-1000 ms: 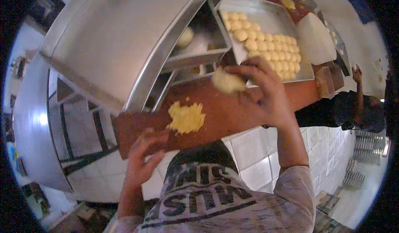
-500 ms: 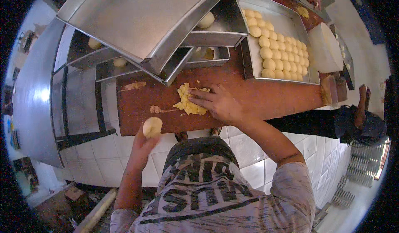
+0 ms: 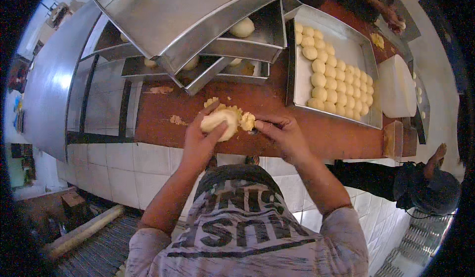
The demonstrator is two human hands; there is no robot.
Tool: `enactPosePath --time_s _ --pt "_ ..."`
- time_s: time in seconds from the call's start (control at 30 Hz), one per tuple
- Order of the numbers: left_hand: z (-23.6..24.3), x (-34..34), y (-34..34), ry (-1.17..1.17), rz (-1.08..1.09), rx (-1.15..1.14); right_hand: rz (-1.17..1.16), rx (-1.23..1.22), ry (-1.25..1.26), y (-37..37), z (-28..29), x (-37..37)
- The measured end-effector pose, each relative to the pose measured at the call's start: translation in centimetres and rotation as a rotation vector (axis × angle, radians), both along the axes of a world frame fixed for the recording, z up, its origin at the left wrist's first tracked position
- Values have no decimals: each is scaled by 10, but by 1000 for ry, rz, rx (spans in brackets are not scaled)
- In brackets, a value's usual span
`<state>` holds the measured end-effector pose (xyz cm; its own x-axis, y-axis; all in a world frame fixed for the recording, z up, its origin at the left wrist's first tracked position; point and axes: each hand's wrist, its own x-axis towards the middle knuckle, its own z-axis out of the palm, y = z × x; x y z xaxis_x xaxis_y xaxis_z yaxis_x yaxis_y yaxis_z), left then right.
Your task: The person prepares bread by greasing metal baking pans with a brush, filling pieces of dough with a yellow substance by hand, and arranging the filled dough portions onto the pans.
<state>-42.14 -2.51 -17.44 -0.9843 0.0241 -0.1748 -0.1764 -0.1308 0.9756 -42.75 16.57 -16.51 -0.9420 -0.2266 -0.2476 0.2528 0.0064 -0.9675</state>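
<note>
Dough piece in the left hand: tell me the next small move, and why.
Probably move the right hand slightly left, laying its yellow clump on the dough piece: the clump sits at the right fingertips, close beside the dough, which the left hand holds up within easy reach.

Dough (image 3: 228, 116) left of tray (image 3: 337, 35), tub (image 3: 397, 86) right

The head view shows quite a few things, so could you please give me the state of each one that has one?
Dough piece: held in the left hand
Right hand: pinched at the yellow clump
Yellow clump: at the right fingertips, beside the dough piece
Yellow heap: crumbly, partly hidden behind the dough piece
Dough balls: rounded, set in rows
Large tray: partly filled
Stacked trays: piled askew
</note>
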Motion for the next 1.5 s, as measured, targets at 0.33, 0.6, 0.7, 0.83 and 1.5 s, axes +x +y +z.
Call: enactPosePath --time_s 0.33,0.6,0.7,0.83,1.5 --pt "6 7 8 -93 -177 443 45 860 963 -23 10 12" --pt "26 14 -8 247 -327 78 -78 641 856 -27 26 3" --pt "30 20 -8 324 -323 -355 -142 403 810 -26 20 2" --pt "35 4 4 111 -200 299 -226 293 682 -39 18 20" --pt "40 -5 23 -220 -220 256 -6 818 1011 -9 40 29"
